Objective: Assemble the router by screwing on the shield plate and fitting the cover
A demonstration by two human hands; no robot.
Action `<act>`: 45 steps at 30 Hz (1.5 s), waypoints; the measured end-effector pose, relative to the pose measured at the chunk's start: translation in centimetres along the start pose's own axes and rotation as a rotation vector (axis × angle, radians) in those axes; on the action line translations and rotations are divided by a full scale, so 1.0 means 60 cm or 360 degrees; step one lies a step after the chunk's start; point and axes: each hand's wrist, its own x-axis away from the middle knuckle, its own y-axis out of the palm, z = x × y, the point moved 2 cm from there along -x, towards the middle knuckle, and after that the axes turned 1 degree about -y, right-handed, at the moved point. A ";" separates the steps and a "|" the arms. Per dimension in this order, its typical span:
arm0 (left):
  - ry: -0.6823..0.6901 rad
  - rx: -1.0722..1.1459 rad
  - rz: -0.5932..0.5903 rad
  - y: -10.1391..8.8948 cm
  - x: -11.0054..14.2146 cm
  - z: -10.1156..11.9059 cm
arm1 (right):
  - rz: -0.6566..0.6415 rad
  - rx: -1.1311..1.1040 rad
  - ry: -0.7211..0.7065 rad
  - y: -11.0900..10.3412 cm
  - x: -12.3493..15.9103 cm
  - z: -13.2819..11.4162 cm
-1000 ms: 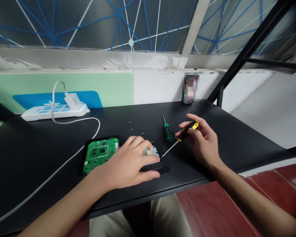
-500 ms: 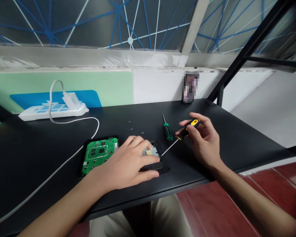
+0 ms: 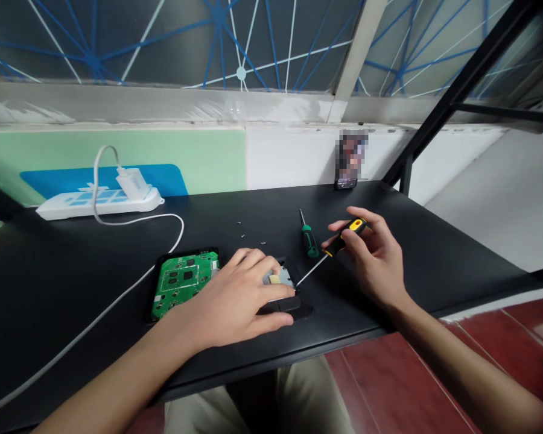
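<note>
My right hand [image 3: 377, 259] grips a black and yellow screwdriver [image 3: 339, 242] by its handle, slanting down to the left. The tip meets the right edge of an opened black casing [image 3: 289, 303] with a silver plate [image 3: 286, 276] and a pale yellow pad. Over this casing lies my left hand [image 3: 244, 295], thumb along the front and fingers across the plate, holding it against the table and hiding much of it. Left of that hand is a green circuit board [image 3: 181, 280] in a black shell, its right part covered.
A green and black screwdriver [image 3: 309, 242] lies behind the casing. Several tiny screws [image 3: 242, 235] are scattered on the black table [image 3: 235, 208]. At the back stand a white power strip [image 3: 99, 204] and a phone [image 3: 347, 175]; a white cable [image 3: 117, 298] crosses the left side.
Both hands keep their grip, and the screwdriver tip stays at the casing's edge. The whole view has shifted very slightly.
</note>
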 end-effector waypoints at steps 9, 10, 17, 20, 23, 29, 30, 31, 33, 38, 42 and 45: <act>0.0014 0.0004 0.0005 -0.001 0.001 0.000 | -0.0044 -0.0094 -0.0002 -0.002 0.002 0.002; 0.0014 0.0004 0.0010 -0.001 0.002 0.000 | -0.0046 -0.0100 -0.0011 -0.002 0.002 0.001; 0.0004 0.0013 0.0008 -0.002 0.001 -0.001 | -0.0047 -0.0079 -0.0094 0.003 0.004 -0.006; -0.0013 0.0034 -0.0003 -0.001 0.001 -0.001 | -0.0044 -0.0057 -0.0152 0.003 0.006 -0.008; -0.0023 0.0052 -0.0005 -0.001 0.001 -0.001 | -0.0045 -0.0035 -0.0196 0.002 0.008 -0.010; -0.0013 0.0059 -0.0015 0.000 0.000 -0.002 | -0.0038 0.0029 -0.0232 0.006 0.011 -0.017; -0.0007 0.0059 -0.0011 0.000 0.000 -0.002 | -0.0049 0.0035 -0.0251 0.008 0.011 -0.020; -0.0003 0.0058 -0.0010 0.000 0.000 -0.002 | -0.0067 0.0042 -0.0274 0.010 0.010 -0.023; 0.0002 0.0056 -0.0007 0.001 0.001 -0.002 | -0.0119 0.0050 -0.0329 0.015 0.007 -0.030; -0.0015 0.0065 -0.0012 -0.001 0.001 -0.001 | -0.0409 0.0007 -0.0524 0.035 -0.012 -0.048; -0.0067 0.0116 -0.0009 -0.006 0.001 -0.005 | -0.0708 0.0036 -0.0652 0.058 -0.028 -0.064; -0.0133 0.0162 0.0015 -0.014 0.002 -0.012 | -0.0847 0.0017 -0.0689 0.072 -0.034 -0.074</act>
